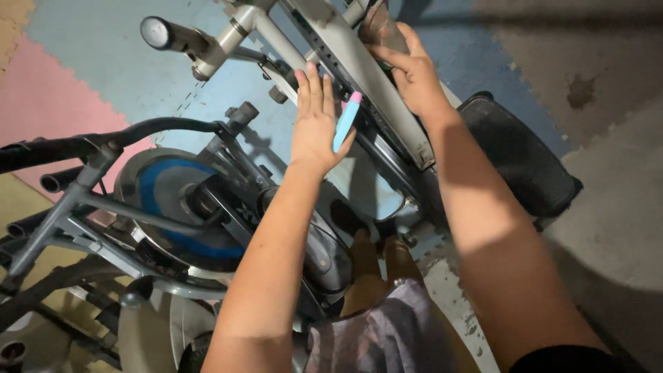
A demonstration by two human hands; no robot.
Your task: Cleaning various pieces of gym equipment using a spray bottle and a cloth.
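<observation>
My left hand (314, 121) holds a slim light-blue tool with a pink tip (346, 121) between thumb and palm, fingers stretched flat against the grey slanted frame bar (359, 69) of an exercise machine. My right hand (411, 72) grips the same bar higher up, fingers wrapped around a dark part near the top. Both forearms reach forward over the machine.
The blue and silver flywheel (169, 200) sits lower left, with dark handlebars (83, 145) beside it. A black foot pedal (518, 162) lies at the right. Pink and blue foam floor mats (62, 90) lie behind, grey concrete (608, 90) at the right. My knees show below.
</observation>
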